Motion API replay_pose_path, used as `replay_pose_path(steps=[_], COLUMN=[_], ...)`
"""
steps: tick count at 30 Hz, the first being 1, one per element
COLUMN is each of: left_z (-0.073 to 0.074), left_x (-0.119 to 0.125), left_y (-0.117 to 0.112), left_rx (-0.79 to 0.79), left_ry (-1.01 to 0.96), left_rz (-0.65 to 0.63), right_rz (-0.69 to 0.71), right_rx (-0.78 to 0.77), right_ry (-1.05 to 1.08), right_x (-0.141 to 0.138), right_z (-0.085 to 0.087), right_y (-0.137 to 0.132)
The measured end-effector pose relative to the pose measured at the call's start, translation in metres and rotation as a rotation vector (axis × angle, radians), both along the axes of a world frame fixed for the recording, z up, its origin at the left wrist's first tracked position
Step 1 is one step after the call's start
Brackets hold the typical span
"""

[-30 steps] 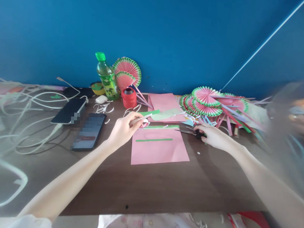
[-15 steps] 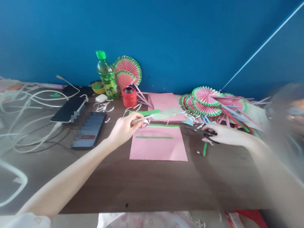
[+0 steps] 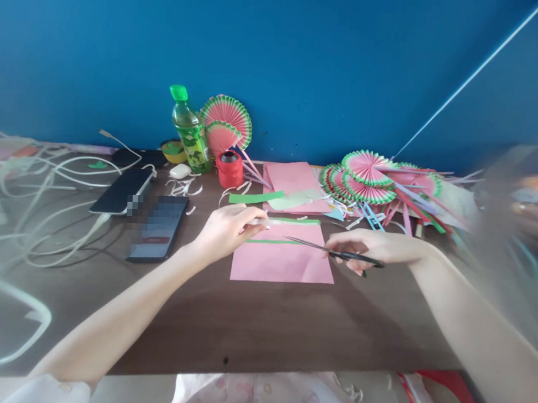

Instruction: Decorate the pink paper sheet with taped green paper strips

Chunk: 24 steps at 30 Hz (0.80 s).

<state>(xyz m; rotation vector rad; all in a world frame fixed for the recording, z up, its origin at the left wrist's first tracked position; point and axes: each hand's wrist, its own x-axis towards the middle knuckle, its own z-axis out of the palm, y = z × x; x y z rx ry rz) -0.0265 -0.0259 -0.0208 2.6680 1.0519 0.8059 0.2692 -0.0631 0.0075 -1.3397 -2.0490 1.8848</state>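
Note:
Over a pink sheet [image 3: 282,266], my left hand [image 3: 226,232] has its fingers pinched on a thin whitish strip [image 3: 273,221]. My right hand [image 3: 360,249] grips scissors [image 3: 364,259] with black handles. Their blades point left above the sheet, and the tips are apart from the strip. One thin green strip [image 3: 310,221] runs along the sheet's far edge. Another green strip [image 3: 272,241] crosses the sheet below it, partly behind my left hand and the blades. Beyond the sheet lie a wider green paper strip [image 3: 255,197] and a pale green piece [image 3: 298,199].
Folded paper fans [image 3: 368,169] and coloured sticks are piled at back right. A green bottle [image 3: 190,137], more fans [image 3: 227,121] and a red container [image 3: 229,169] stand by the blue wall. Phones [image 3: 157,230] and tangled white cables [image 3: 44,188] occupy the left.
My right hand has moved left with the scissors, whose blades now reach over the pink sheet. My left hand has shifted slightly right and nearer, still pinching the whitish strip.

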Motion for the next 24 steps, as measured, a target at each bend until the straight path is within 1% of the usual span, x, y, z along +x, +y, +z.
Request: replay_pose_path(steps=[2,5,10,14,24], left_z=[0.001,0.003,0.005,0.005,0.007], left_x=[0.001,0.003,0.005,0.005,0.005], left_y=[-0.002,-0.005,-0.007,-0.007,-0.009], left_rx=[0.028,0.078,0.166,0.213,0.282], left_ry=[0.016,0.022,-0.007,-0.034,-0.031], left_rz=[-0.037,-0.07,-0.124,-0.153,-0.143], right_rz=[-0.001,0.006,0.021,0.032,-0.033], right_rx=[0.047,0.113,0.12,0.115,0.116], right_ry=[0.028,0.086,0.135,0.131,0.072], right_x=[-0.01,-0.018,-0.021,-0.021,-0.028], right_z=[-0.002,-0.004,-0.007,-0.008,-0.001], right_y=[0.002,0.007,0.011,0.011,0.007])
